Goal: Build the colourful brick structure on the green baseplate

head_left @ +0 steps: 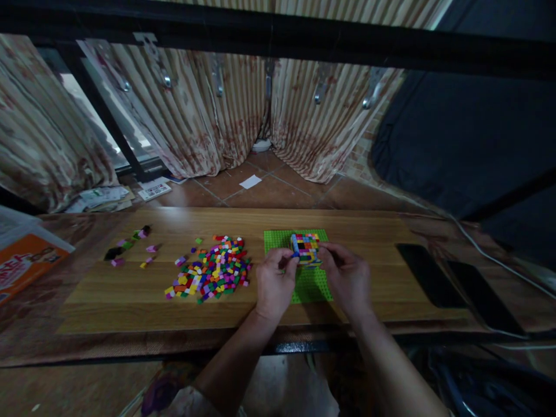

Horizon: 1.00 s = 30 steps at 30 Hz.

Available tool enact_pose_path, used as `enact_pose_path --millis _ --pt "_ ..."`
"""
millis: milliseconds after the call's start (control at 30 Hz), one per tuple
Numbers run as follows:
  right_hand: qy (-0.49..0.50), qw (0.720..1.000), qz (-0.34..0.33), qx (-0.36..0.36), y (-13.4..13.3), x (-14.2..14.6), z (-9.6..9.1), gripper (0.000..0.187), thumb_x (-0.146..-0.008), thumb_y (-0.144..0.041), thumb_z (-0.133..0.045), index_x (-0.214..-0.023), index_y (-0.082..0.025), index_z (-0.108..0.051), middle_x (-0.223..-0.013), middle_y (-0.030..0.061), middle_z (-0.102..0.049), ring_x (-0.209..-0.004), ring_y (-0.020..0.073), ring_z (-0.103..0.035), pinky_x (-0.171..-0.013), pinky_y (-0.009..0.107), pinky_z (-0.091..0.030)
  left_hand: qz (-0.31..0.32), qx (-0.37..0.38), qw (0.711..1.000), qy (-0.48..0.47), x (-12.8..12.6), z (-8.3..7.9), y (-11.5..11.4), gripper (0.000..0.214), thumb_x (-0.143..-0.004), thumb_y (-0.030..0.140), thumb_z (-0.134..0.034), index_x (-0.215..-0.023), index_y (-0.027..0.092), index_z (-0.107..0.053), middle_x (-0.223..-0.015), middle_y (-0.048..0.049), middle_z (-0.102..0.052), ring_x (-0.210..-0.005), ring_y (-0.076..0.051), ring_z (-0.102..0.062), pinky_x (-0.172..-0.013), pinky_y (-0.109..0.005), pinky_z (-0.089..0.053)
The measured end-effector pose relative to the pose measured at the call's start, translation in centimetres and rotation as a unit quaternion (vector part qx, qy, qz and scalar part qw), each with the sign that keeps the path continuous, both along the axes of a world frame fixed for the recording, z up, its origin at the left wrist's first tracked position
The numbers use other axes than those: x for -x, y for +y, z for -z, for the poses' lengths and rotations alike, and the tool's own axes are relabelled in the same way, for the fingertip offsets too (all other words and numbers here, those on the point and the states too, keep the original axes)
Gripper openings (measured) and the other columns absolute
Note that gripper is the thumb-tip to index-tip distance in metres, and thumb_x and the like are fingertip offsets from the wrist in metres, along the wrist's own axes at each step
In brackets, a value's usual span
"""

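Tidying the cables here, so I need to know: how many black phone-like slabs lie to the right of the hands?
2: one black slab by the right end of the wooden board, and the other black slab further right.

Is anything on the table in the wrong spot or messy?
Yes, a few pink, green and black bricks lie off by themselves, left of the big colourful pile of bricks. They look odd because nearly all the others are heaped together.
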State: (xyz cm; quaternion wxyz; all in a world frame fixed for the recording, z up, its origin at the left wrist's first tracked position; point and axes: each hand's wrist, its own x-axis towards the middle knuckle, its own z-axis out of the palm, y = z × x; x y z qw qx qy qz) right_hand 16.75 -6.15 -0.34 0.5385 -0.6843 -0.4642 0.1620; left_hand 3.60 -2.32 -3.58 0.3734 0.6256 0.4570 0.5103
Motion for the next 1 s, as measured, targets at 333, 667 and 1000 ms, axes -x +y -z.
enact_pose_path --millis 333,667,1000 --pt "-0.011 1.000 -0.010 -0.001 -0.1 -0.1 -0.2 0.029 -0.084 -0.041 -0.058 -0.091 -0.017 -0.073 -0.082 0.0066 -0.074 -0.066 0.0185 -0.066 -0.067 0.032 -0.053 0.056 0.074 0.994 -0.062 -0.6 0.3 -0.1 0.012 -0.075 0.022 -0.067 -0.071 0.018 -0.057 -0.065 0.0037 -0.058 -0.060 -0.009 -0.054 -0.058 -0.020 -0.043" --pt "-0.041 0.999 0.001 0.006 0.0 -0.7 0.0 0.029 -0.084 -0.041 -0.057 -0.090 -0.017 -0.072 -0.087 0.0081 -0.073 -0.076 0.0208 -0.067 -0.071 0.034 -0.052 0.121 0.112 0.985 -0.048 0.1 -0.3 1.1 0.013 -0.075 0.024 -0.066 -0.069 0.017 -0.056 -0.061 0.0051 -0.052 -0.057 -0.009 -0.047 -0.053 -0.019 -0.036" --pt "0.023 0.997 0.030 0.071 1.9 1.0 2.0 0.073 -0.068 -0.049 -0.071 -0.130 -0.017 -0.051 -0.130 0.0159 -0.057 -0.120 0.0309 -0.052 -0.103 0.050 -0.037 0.143 0.100 0.982 -0.078 0.1 0.4 1.6 0.012 -0.076 0.021 -0.063 -0.069 0.017 -0.054 -0.064 0.0050 -0.052 -0.059 -0.008 -0.049 -0.057 -0.019 -0.039"
